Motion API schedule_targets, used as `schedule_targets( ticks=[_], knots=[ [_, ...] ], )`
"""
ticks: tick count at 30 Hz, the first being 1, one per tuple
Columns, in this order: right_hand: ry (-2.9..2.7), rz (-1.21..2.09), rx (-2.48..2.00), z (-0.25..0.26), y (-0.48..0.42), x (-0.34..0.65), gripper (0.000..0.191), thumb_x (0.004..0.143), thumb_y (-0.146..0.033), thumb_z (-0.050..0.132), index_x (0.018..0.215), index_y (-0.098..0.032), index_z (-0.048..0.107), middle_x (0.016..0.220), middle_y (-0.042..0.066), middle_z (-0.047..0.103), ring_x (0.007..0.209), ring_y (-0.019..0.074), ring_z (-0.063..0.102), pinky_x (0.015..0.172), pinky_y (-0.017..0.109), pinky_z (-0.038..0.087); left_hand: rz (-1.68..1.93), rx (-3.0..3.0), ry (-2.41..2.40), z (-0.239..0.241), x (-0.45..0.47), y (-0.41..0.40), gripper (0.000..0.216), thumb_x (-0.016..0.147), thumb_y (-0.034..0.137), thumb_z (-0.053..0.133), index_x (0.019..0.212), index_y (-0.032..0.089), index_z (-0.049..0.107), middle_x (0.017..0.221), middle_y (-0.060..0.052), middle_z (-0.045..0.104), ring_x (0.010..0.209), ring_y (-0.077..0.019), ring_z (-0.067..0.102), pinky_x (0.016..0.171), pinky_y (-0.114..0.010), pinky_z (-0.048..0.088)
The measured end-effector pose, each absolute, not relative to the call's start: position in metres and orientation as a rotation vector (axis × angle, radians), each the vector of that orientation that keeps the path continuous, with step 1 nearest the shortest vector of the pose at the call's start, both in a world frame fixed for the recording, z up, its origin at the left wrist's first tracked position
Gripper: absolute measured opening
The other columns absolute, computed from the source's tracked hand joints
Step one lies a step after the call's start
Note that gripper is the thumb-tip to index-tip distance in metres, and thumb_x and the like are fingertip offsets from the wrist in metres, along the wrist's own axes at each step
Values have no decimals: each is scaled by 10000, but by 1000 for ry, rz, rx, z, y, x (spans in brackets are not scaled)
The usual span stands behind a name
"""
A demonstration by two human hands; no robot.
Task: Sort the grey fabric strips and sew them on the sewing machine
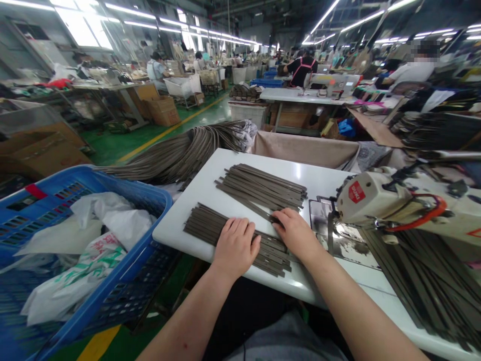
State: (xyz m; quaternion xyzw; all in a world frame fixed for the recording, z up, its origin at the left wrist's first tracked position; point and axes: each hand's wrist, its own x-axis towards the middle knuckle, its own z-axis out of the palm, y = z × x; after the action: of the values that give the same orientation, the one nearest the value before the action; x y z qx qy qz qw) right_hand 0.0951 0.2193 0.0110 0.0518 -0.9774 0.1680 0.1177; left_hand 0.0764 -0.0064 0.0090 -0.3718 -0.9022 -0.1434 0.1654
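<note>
My left hand lies palm down on the nearer stack of dark grey-brown fabric strips, its fingers resting over the top. My right hand is closed at the right end of a single fabric strip, thumb and fingers together; the fingertips are partly hidden. That strip slants along the near edge of a second stack of strips, which lies farther back on the white sewing table. To the right of my right hand is the sewing machine with its metal needle plate.
A blue plastic basket holding white plastic bags stands at the left. A large bundle of long strips hangs behind the table. More strips spread under the machine arm. A cloth-lined bin sits beyond; people work farther back.
</note>
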Motion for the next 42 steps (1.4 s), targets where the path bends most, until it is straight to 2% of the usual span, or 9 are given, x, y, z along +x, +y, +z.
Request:
schedule_targets(
  ticks=[6, 11, 16, 23, 27, 30, 35, 37, 42],
  knots=[
    [-2891, 684, 99, 15, 215, 100, 250, 931, -133, 625, 1158, -186, 714, 1047, 82, 656, 934, 210, 657, 886, 330, 541, -425, -1055, -2529, 3, 78, -8, 315, 1037, 332, 500, 1285, 157, 582, 1331, -142, 643, 1236, -301, 583, 1157, -501, 404],
    [-2890, 840, 123, 20, 213, 102, 282, 909, -91, 607, 1112, -220, 754, 968, 49, 658, 863, 186, 661, 846, 309, 536, -413, -1059, -2524, 5, 75, -6, 557, 1014, 315, 515, 1541, 159, 422, 1578, -140, 501, 1272, -309, 572, 1087, -519, 444],
    [-2864, 865, 228, 29, 213, 104, 196, 978, -208, 596, 951, -234, 788, 943, 51, 698, 894, 202, 679, 878, 330, 540, -395, -1080, -2563, 9, 69, -2, 467, 980, 302, 559, 1432, 186, 556, 1431, -101, 638, 1149, -307, 609, 980, -537, 469],
    [-2798, 574, 114, 21, 217, 95, 280, 920, -205, 678, 1194, -194, 734, 1125, 121, 703, 1077, 288, 638, 1006, 443, 525, -417, -1079, -2554, 8, 72, -4, 380, 1004, 308, 552, 1366, 208, 602, 1408, -93, 648, 1161, -300, 601, 1034, -540, 458],
    [-2872, 625, 146, 20, 217, 95, 227, 925, -167, 657, 1124, -211, 755, 1025, 89, 715, 997, 257, 653, 953, 401, 527, -405, -1059, -2554, 8, 73, -6, 368, 1005, 320, 543, 1347, 202, 611, 1470, -104, 597, 1298, -327, 550, 1100, -542, 444],
    [-2901, 845, 267, 24, 215, 97, 252, 923, -107, 615, 1070, -236, 774, 980, 53, 705, 938, 207, 674, 909, 336, 532, -421, -1099, -2507, 8, 71, -5, 499, 1000, 301, 535, 1480, 168, 498, 1576, -132, 499, 1468, -327, 424, 1195, -541, 377],
    [-2853, 934, 332, 29, 217, 90, 193, 972, -170, 603, 944, -214, 789, 939, 58, 711, 920, 205, 683, 912, 337, 547, -444, -1141, -2540, 8, 69, -3, 353, 1002, 274, 526, 1333, 159, 566, 1319, -133, 656, 1295, -300, 567, 1214, -537, 361],
    [-2801, 706, 167, 28, 220, 85, 158, 957, -193, 641, 1035, -182, 777, 1050, 106, 718, 1014, 258, 668, 979, 407, 537, -437, -1133, -2554, 10, 70, -2, 245, 996, 272, 534, 1208, 168, 600, 1196, -122, 666, 1164, -290, 606, 1173, -515, 406],
    [-2850, 338, 50, 21, 221, 80, 411, 920, -190, 698, 1321, -110, 665, 1225, 182, 675, 1126, 332, 623, 1033, 486, 516, -435, -1103, -2552, 13, 74, -2, 150, 1009, 315, 541, 1076, 189, 588, 1039, -100, 623, 1049, -300, 586, 1059, -499, 475]
  ],
)
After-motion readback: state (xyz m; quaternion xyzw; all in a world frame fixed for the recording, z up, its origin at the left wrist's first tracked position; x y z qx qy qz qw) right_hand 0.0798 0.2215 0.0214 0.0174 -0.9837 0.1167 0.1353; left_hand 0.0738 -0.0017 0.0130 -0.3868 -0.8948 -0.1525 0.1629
